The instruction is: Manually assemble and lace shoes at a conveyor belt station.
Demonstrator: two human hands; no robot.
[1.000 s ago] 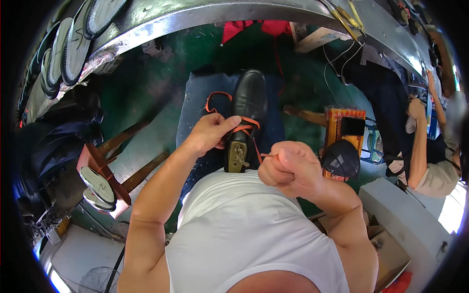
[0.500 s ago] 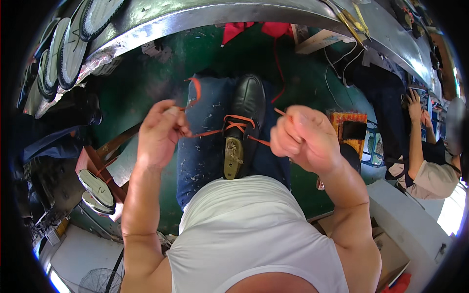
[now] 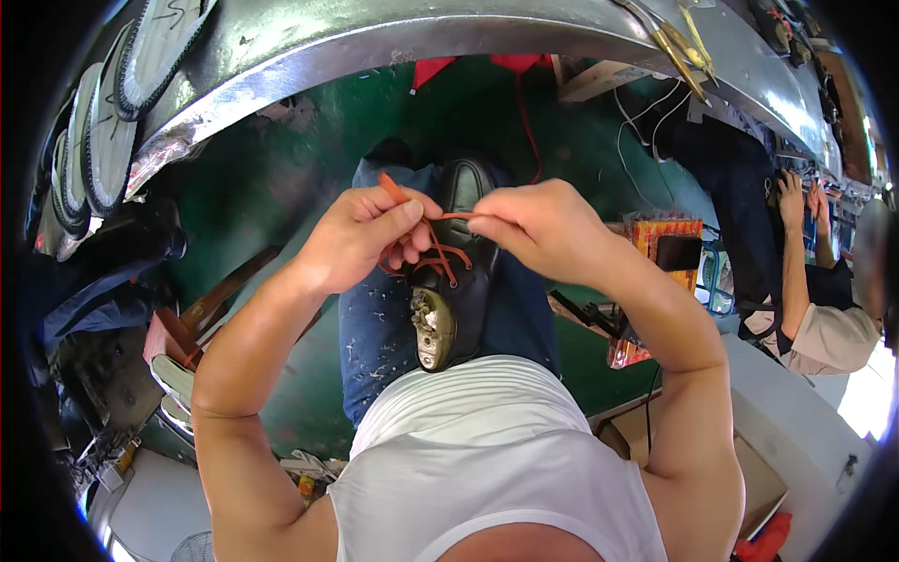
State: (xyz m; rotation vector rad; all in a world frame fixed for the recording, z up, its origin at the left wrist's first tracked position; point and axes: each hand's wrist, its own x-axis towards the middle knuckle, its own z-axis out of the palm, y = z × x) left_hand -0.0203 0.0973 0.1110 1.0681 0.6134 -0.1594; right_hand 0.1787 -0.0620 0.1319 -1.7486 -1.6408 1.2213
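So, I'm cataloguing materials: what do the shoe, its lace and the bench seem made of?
Shoe: probably smooth black leather, real or synthetic, by its soft sheen. Lace: likely fabric, matt orange, thin and curving. Bench: apparently metal, silvery with bright reflections.

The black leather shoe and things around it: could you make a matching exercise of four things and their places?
Things
1. black leather shoe
2. flat orange shoelace
3. slender golden tools
4. flat black rectangular object

Places
A. on the metal bench
B. on the orange seat
C. over the blue jeans
D. pinched in left hand and right hand

Pairs: 1C; 2D; 3A; 4B
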